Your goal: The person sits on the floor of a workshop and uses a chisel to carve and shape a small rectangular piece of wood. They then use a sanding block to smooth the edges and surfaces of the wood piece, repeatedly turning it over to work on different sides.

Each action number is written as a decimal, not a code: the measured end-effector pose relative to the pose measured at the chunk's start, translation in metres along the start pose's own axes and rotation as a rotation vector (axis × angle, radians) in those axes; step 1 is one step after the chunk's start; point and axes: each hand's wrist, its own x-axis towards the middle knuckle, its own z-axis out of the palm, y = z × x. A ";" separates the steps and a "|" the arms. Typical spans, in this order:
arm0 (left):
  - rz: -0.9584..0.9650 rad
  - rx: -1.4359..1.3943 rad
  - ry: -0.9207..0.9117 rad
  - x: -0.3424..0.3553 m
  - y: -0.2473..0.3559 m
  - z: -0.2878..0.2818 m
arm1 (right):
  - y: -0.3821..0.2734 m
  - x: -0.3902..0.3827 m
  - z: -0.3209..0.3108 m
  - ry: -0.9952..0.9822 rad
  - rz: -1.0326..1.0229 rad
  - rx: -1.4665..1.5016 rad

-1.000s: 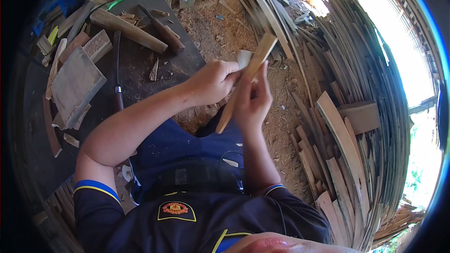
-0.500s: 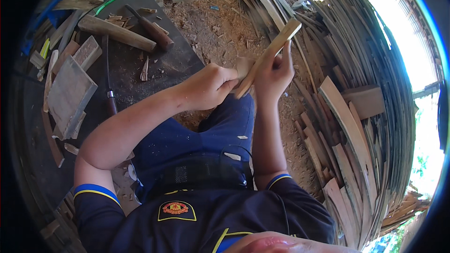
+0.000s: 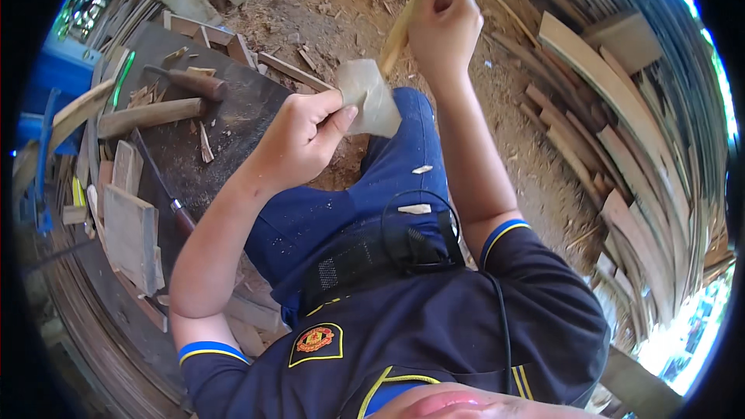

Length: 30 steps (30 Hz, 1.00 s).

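Note:
My left hand [image 3: 306, 136] is closed, thumb and fingers pinching a small creased beige piece of sandpaper [image 3: 366, 99] above my knee. Further up and to the right, my right hand [image 3: 444, 35] grips a narrow, pale wooden stick [image 3: 400, 37]. The stick slants, its lower end close to the sandpaper but seemingly apart from it; the top of the stick runs to the picture's upper edge. Pale wood chips [image 3: 415, 209] lie on my blue trousers.
On the left, a dark tabletop [image 3: 233, 97] carries a wooden-handled tool [image 3: 203, 85], a round wooden billet [image 3: 151, 118], a knife with a brown handle [image 3: 183, 219] and wood blocks [image 3: 130, 237]. Long planks [image 3: 621, 116] are stacked on the right. Shavings litter the dirt floor [image 3: 334, 19].
The sandpaper, earlier at the stick's lower part, is now apart from it and shows more fully. My right hand has moved up with the stick. The whole view has turned.

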 end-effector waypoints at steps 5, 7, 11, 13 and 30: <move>-0.013 -0.438 0.186 0.011 -0.008 0.006 | 0.006 -0.001 -0.018 0.046 0.103 0.253; -0.049 -0.579 0.191 0.012 -0.010 0.002 | 0.014 -0.008 -0.023 -0.002 0.086 0.382; -0.078 -0.631 0.172 0.013 -0.018 -0.006 | 0.007 -0.030 -0.025 -0.140 0.161 0.542; -0.090 -0.625 0.174 0.013 -0.022 -0.008 | -0.005 -0.043 -0.028 -0.239 0.184 0.559; -0.127 -0.764 0.255 0.014 -0.019 -0.008 | -0.004 -0.088 -0.024 -0.731 0.688 1.300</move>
